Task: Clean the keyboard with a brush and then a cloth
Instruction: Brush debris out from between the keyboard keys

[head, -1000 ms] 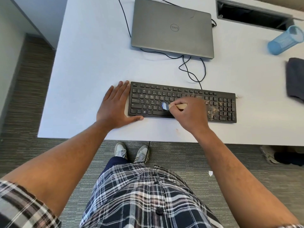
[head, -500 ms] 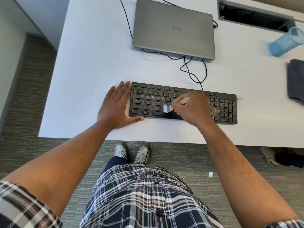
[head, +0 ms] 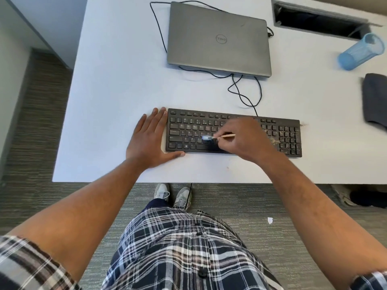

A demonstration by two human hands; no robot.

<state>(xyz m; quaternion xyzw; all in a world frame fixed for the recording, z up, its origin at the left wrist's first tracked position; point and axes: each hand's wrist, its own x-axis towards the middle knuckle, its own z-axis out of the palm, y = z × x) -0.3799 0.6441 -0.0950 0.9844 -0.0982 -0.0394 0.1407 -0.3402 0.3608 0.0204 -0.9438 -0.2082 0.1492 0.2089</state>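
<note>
Black keyboard (head: 233, 132) laid flat on white table (head: 117, 84), near front edge. Brush (head: 217, 137) pinched in curled fingers of right hand (head: 243, 139), wooden handle pointed right, blurred bluish bristles set on keys left of keyboard centre. Left hand (head: 147, 139) spread flat, fingers straight, pressed against keyboard's left end. Crumbs seen over keyboard's right part. Dark cloth (head: 376, 100) laid well right of keyboard; closed laptop (head: 218, 38) behind it.
</note>
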